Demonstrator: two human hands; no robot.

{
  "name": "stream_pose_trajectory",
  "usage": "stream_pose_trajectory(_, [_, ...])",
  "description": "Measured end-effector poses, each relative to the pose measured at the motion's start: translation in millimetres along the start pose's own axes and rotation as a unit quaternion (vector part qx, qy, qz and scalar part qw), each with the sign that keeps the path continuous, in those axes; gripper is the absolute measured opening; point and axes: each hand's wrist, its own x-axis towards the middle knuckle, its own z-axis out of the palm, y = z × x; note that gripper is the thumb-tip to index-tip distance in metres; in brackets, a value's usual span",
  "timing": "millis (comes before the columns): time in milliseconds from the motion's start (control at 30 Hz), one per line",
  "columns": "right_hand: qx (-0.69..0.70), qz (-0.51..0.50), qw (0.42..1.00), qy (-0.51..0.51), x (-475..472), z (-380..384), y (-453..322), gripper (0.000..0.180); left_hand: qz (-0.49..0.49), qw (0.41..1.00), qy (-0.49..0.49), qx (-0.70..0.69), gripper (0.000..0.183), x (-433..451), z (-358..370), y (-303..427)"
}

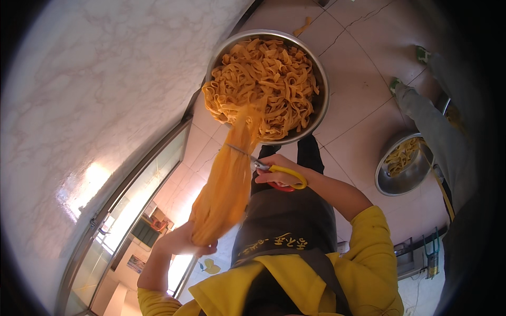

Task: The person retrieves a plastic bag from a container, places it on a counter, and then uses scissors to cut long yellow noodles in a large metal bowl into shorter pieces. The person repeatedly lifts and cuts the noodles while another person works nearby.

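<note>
My left hand grips the near end of a long hanging bundle of flat, orange-brown noodle-like strips. The bundle's far end hangs over a wide stainless steel basin, heaped with a pile of loose, curled strips of the same kind. In my right hand is a pair of scissors with yellow and red handles. Their blades lie across the bundle between my left hand and the basin. Whether the blades are fully closed is hard to see.
A second steel basin with strips stands at the right, beside another person's grey-clad leg. One loose strip lies on the cracked tile floor. A marbled wall and a metal-framed glass door flank my left.
</note>
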Motion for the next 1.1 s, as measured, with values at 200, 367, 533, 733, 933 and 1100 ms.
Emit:
stream_pose_trajectory(200, [0.011,0.104,0.994,-0.007,-33.0,-25.3,16.4,0.029,0.222,0.964,0.027,-0.144,0.055,22.8,-14.7,-0.4])
stream_pose_trajectory(367, [-0.005,0.046,0.982,-0.183,-36.2,-8.6,8.4,0.050,0.161,0.969,0.011,-0.187,0.059,67.0,-10.1,8.4])
stream_pose_trajectory(533, [0.045,0.027,0.990,-0.130,-9.1,13.0,-3.6,0.025,0.049,0.981,0.000,-0.188,0.046,93.9,-17.4,12.8])
stream_pose_trajectory(733, [-0.088,0.007,0.995,0.042,-29.1,11.7,-10.2,0.027,0.044,0.997,-0.001,-0.067,0.040,90.0,-34.1,15.0])
stream_pose_trajectory(933, [-0.455,-0.090,0.870,0.168,-64.2,-17.5,-36.0,0.033,0.294,0.940,0.144,-0.099,0.024,89.4,-23.2,18.7])
stream_pose_trajectory(1100, [-0.707,-0.228,0.645,0.180,-59.8,-20.5,-69.1,0.043,0.463,0.881,0.076,0.053,0.020,79.6,-14.9,41.5])
